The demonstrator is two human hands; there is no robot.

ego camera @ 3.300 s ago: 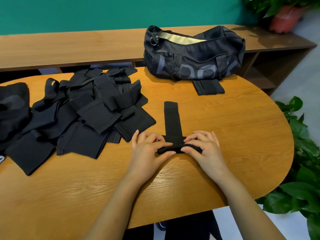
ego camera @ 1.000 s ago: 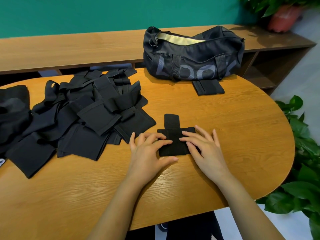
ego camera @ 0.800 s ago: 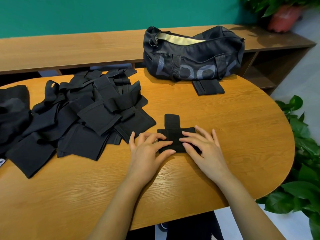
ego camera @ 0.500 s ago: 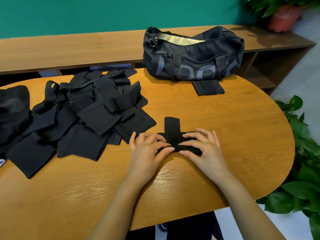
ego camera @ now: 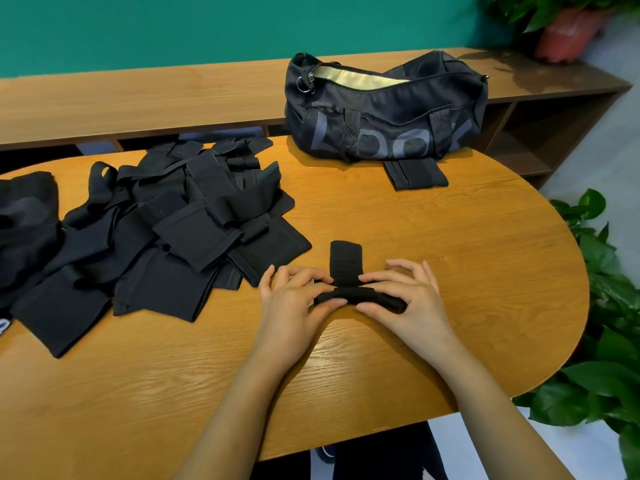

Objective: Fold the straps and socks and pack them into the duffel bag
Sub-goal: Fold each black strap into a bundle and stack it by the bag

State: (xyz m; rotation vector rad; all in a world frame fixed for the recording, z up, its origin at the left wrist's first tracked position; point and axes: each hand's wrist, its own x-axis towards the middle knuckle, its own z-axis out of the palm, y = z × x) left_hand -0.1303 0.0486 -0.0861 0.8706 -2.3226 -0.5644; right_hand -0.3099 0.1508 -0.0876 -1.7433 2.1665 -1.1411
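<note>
A black strap lies near the table's front, rolled into a thick fold at its near end with a short tail pointing away from me. My left hand pinches the left end of the roll between thumb and fingers. My right hand pinches the right end the same way. A black duffel bag stands at the back, its zip open on a pale lining. One folded black strap lies just in front of the bag. A heap of loose black straps and socks covers the left of the table.
The oval wooden table has bare wood to the right of my hands. A long wooden shelf unit runs behind it under a green wall. Leafy plants stand off the table's right edge, and a potted plant sits at the back right.
The strap has been rolled further up from its near end: its tail was long 3.3 s ago and is short now. In the last half second both hands tightened on the roll.
</note>
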